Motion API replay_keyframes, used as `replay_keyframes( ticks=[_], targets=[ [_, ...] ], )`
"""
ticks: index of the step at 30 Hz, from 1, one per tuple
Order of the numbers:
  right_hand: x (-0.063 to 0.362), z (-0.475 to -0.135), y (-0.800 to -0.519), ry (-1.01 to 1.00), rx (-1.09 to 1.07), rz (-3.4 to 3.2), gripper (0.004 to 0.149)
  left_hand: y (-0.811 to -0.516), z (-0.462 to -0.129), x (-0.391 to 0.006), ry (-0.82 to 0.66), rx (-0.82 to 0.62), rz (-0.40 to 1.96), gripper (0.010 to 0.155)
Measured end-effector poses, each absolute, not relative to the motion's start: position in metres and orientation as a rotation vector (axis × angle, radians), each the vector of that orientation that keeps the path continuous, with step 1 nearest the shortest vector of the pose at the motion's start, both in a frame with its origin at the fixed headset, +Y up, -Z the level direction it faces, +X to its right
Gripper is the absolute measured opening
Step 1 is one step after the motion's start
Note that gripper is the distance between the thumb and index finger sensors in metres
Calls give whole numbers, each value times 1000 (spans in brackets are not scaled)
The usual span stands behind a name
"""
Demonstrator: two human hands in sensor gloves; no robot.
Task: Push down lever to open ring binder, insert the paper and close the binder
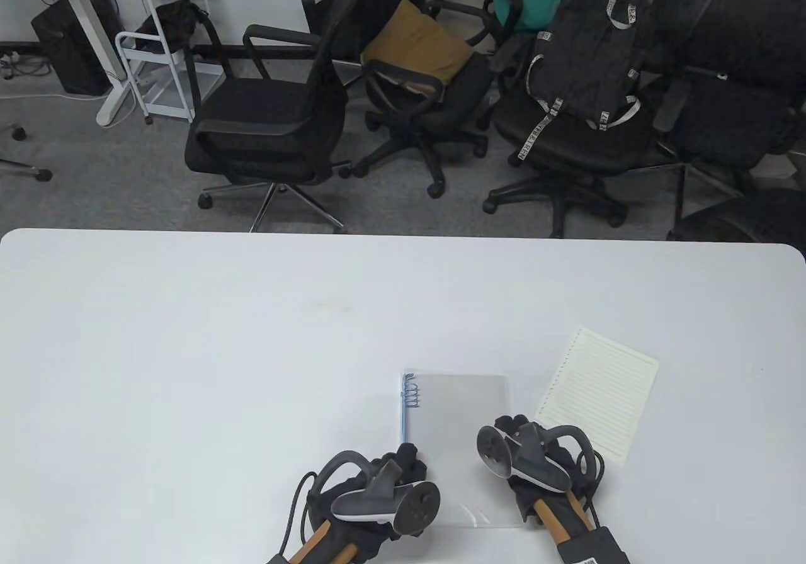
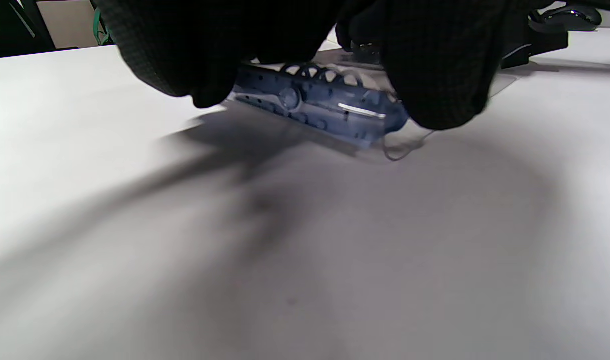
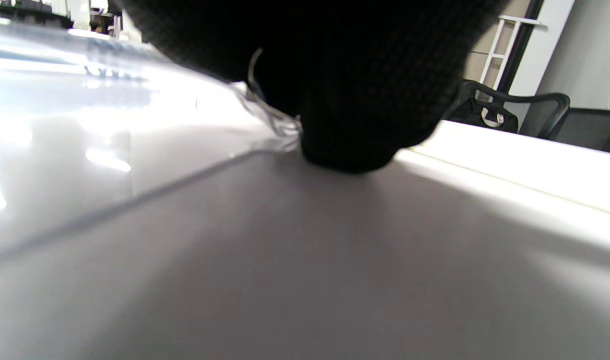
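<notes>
A ring binder (image 1: 456,425) with a translucent cover lies flat near the table's front edge, its blue rings (image 1: 410,394) along its left side. My left hand (image 1: 403,463) sits at the near end of that side. In the left wrist view its fingers (image 2: 184,60) and thumb (image 2: 435,75) straddle the blue ring spine (image 2: 325,105) and hold it. My right hand (image 1: 513,428) is at the binder's right edge. There its fingers (image 3: 345,100) pinch the clear cover (image 3: 109,125), which bends up at the edge. A lined punched sheet of paper (image 1: 598,394) lies to the right, untouched.
The white table (image 1: 189,369) stretches wide to the left and back of the binder. Beyond its far edge stand several black office chairs (image 1: 271,123), one with a black backpack (image 1: 585,67) on it.
</notes>
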State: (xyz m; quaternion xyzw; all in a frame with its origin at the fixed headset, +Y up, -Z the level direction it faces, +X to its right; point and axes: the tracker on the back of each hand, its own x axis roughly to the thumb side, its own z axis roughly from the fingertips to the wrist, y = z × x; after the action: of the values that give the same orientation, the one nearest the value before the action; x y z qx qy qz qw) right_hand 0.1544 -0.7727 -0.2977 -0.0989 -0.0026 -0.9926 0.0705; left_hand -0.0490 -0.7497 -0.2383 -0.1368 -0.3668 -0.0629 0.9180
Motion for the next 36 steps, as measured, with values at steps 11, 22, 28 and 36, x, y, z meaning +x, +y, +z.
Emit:
replay_keyframes(
  ticks=[11, 22, 28, 36],
  targets=[
    [176, -291, -765, 106, -213, -3143, 44, -750, -238, -49, -761, -285, -138, 86],
    [181, -273, -760, 94, -539, -2753, 39, -750, -237, -48, -761, -291, -162, 87],
    [191, -272, -770, 76, -503, -2740, 39, -750, -232, -42, -767, -278, -232, 88],
    [191, -283, -776, 89, -500, -2747, 37, -752, -229, -34, -754, -243, -311, 95]
  ],
)
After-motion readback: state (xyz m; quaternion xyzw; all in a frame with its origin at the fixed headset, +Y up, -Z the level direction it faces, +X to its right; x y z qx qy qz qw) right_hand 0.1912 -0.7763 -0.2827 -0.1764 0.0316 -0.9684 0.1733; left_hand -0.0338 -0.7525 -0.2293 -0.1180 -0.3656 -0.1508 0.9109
